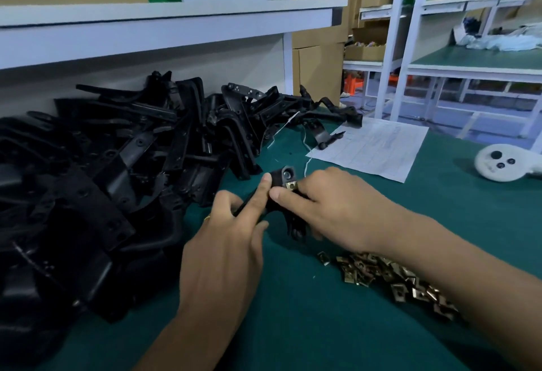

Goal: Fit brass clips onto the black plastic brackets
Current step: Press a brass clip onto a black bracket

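Observation:
One black plastic bracket (pixel 282 176) is held above the green table between both hands. My left hand (pixel 228 238) grips its lower arm, index finger stretched up along its side. My right hand (pixel 331 209) pinches a brass clip (pixel 291 185) against the bracket's upper end, just below a round hole. The bracket's lower end (pixel 295 228) pokes out under my right hand. A heap of loose brass clips (pixel 390 277) lies on the table under my right forearm. A big pile of black brackets (pixel 117 171) fills the left side.
A printed paper sheet (pixel 372 148) lies beyond the hands, with a bracket on its corner. A white round device (pixel 500 165) sits at the right edge of the green table (pixel 322 326). A white shelf (pixel 164 27) overhangs the pile; racks and cardboard boxes stand behind.

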### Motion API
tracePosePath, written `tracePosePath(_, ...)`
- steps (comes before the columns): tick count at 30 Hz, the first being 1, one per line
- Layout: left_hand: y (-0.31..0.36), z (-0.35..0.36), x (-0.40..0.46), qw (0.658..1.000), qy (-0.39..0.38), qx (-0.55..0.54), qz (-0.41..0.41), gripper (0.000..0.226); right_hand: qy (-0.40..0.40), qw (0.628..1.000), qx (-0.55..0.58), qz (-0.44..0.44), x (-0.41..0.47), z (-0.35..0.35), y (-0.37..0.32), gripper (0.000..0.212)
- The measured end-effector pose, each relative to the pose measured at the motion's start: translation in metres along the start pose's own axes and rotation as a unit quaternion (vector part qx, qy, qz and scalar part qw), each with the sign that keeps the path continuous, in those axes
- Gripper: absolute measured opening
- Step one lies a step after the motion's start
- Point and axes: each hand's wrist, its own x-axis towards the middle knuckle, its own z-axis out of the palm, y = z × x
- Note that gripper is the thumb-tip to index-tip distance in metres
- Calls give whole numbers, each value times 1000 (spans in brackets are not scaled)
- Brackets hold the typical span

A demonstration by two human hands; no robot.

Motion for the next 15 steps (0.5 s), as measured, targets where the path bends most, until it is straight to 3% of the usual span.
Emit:
tracePosePath(3, -4, 1, 2, 999, 12, -31, -26, 66, -94, 979, 179, 31, 5, -19, 29, 55)
tracePosePath(6, -6, 2, 3, 998, 23, -41, -48, 67, -104, 989, 103, 32, 10, -37, 64, 31)
tracePosePath(8, -6, 3, 3, 998, 25, -40, -47, 67, -173, 982, 67, 44, 10, -42, 78, 15)
tracePosePath(11, -6, 3, 3, 998, 25, -46, -42, 66, -245, 965, 57, 73, 5, -43, 85, 15)
tracePosePath(15, -7, 4, 3, 998, 24, -50, -39, 67, -237, 968, 21, 74, 6, -44, 84, 17)
